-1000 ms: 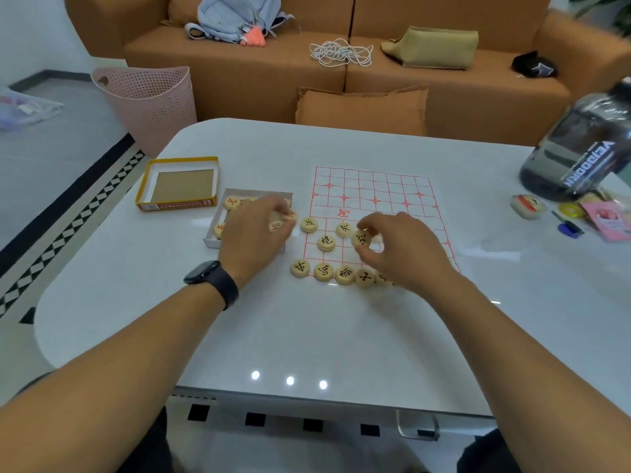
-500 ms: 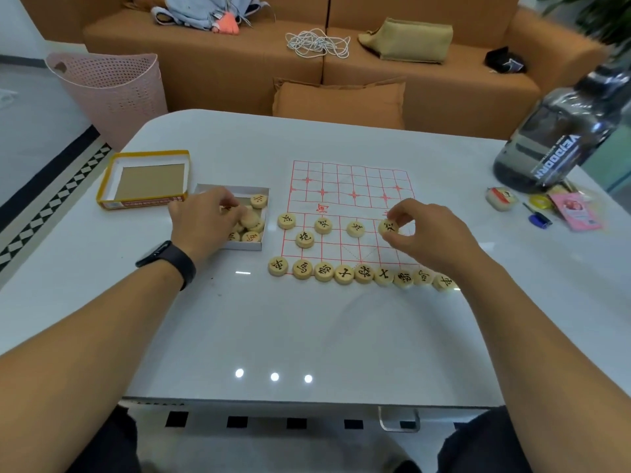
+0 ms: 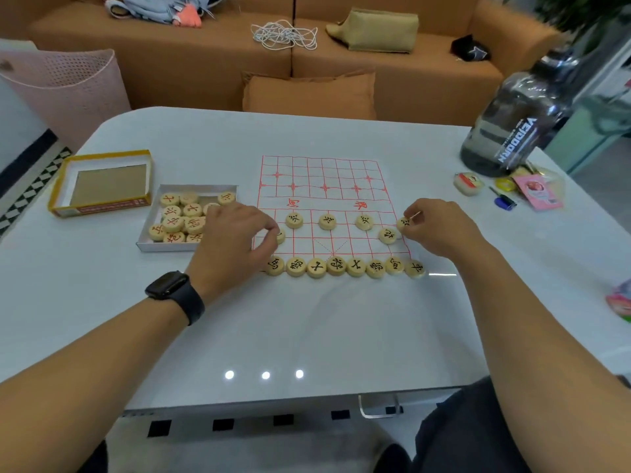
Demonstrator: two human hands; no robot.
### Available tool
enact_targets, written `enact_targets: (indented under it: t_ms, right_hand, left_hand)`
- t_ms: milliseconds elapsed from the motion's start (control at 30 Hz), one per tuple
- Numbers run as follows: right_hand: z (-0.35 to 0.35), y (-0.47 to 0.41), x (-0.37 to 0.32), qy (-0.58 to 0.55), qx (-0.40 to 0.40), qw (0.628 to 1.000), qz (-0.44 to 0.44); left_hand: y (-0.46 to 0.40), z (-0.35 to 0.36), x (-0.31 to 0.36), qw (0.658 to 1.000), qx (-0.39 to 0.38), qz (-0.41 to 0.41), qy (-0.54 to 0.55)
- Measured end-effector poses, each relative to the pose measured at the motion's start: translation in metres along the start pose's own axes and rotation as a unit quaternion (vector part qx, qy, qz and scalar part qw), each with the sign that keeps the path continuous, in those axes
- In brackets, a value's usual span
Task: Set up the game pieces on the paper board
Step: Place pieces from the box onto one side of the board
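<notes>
The left hand (image 3: 235,240) covers the near-left corner of the paper board (image 3: 324,203), so whatever sits at the start of the bottom row is hidden; only the edge of one disc (image 3: 280,236) peeks out at its curled fingertips, and I cannot tell whether they pinch it or merely touch it. The characters on the pieces are too small to read. At the table's right edge a pink-and-green object (image 3: 620,300) is cut off, and the bottle (image 3: 512,128) is blurred.

Half a second ago the left hand was down in the open tray (image 3: 184,220); it has since come across to the board's left side. The right hand (image 3: 440,227) has travelled further right, and the disc (image 3: 404,222) it pinches between thumb and forefinger now sits at the board's right edge rather than mid-row.

Counting what shows: eight black-lettered discs in the bottom row (image 3: 345,266), three free discs (image 3: 327,221) in the row above, plus the pinched one, one more disc (image 3: 388,235) just below it, and the half-hidden one on the left. The tray holds about a dozen red-lettered pieces (image 3: 177,220), some stacked. Beside it lies one yellow-rimmed lid (image 3: 102,182). A dark watch (image 3: 174,290) wraps the left wrist. The table (image 3: 307,329) shows three light reflections.
</notes>
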State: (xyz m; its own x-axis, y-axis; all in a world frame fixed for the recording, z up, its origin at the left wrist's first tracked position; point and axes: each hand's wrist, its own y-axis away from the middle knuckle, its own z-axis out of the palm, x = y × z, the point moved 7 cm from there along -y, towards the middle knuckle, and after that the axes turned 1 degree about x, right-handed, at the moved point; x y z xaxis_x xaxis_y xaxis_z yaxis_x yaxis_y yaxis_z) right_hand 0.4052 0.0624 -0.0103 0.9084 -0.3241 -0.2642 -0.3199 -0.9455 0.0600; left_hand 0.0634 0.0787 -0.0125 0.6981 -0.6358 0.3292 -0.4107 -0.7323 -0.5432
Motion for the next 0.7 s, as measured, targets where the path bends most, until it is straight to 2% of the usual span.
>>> enact_targets:
  t_ms: [133,300,700]
  right_hand:
    - [0.002,-0.006,-0.006,0.011,0.026,1.0,-0.014]
    - [0.014,-0.01,-0.003,0.024,0.006,1.0,-0.014]
    - [0.019,-0.016,-0.003,0.016,0.01,1.0,-0.007]
  left_hand:
    - [0.006,0.005,0.01,0.999,-0.007,0.027,0.019]
    - [0.01,0.006,0.019,0.998,-0.023,0.056,0.019]
    - [0.008,0.009,0.013,0.997,-0.05,0.044,0.03]
